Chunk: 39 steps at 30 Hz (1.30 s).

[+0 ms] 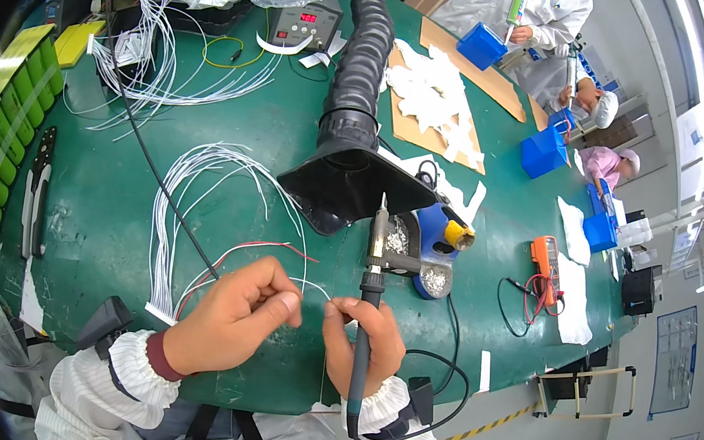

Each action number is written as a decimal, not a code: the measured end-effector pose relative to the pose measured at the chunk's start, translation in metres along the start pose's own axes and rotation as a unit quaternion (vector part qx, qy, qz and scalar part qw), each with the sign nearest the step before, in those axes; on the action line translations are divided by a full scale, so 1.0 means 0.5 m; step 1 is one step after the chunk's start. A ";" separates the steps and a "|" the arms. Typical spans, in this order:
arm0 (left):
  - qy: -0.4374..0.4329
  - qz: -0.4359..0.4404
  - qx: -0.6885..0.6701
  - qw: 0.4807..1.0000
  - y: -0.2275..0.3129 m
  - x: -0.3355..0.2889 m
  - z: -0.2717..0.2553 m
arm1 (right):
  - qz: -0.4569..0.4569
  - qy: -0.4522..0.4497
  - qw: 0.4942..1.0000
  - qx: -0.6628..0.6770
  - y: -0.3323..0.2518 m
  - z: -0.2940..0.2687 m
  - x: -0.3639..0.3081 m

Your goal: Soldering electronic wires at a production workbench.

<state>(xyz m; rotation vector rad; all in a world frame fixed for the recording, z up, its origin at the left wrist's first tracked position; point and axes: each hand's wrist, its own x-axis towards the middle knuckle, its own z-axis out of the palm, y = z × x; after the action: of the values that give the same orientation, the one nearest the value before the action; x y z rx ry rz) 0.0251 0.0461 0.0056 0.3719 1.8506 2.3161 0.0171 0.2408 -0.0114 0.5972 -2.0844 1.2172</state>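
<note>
A bundle of thin white wires (167,221), with a red wire among them, curves over the green table from a white connector (161,313). My right hand (370,344) is closed, thumb and forefinger pinching the end of one white wire (317,286). That wire runs back behind my left hand (239,317), whose thumb and forefinger are pressed together; what they hold, if anything, is hidden. In front of my right hand stands a soldering iron (365,330), tip upward, clamped in a bracket. A black fume extractor hood (348,183) hangs beyond the tip.
Past the iron sit a blue holder (438,232) and a dish of metal shavings (433,280). An orange multimeter (547,265) lies to the right. Pliers (38,185) and green battery-like cells (10,127) are left. A soldering station (302,28) stands behind; co-workers (525,10) work at the far side.
</note>
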 end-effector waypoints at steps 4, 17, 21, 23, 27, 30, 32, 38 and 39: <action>0.011 -0.089 -0.071 0.993 0.029 0.001 0.006 | -0.015 -0.014 1.000 0.011 0.000 0.002 0.000; -0.009 -0.049 -0.126 0.991 0.002 0.004 0.002 | -0.018 -0.027 0.999 0.034 -0.002 0.007 -0.006; -0.001 -0.066 -0.118 0.991 0.005 0.003 0.006 | -0.017 -0.025 0.999 0.036 -0.003 0.008 -0.003; 0.001 -0.075 -0.093 0.993 0.017 0.002 0.009 | -0.014 -0.032 0.999 0.030 -0.003 0.004 -0.003; 0.026 -0.039 -0.058 0.997 0.011 0.003 0.004 | 0.009 -0.036 0.997 0.062 -0.009 -0.003 0.007; 0.067 0.004 -0.039 0.997 0.004 0.008 -0.007 | -0.004 -0.044 0.998 0.041 0.003 -0.034 -0.008; 0.091 0.022 -0.009 0.996 0.011 0.014 -0.010 | 0.000 0.024 0.998 0.066 -0.004 -0.032 -0.018; 0.085 0.085 0.068 0.990 0.016 0.016 -0.032 | -0.025 0.113 0.992 0.045 0.006 -0.048 -0.048; 0.087 0.083 0.067 0.990 0.016 0.016 -0.033 | -0.024 0.111 0.992 0.046 0.008 -0.046 -0.044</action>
<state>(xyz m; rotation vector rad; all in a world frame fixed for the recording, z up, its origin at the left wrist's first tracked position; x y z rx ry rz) 0.0128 0.0310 0.0106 0.3650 2.1425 2.4063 0.0365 0.2643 -0.0212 0.5244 -1.8282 1.2945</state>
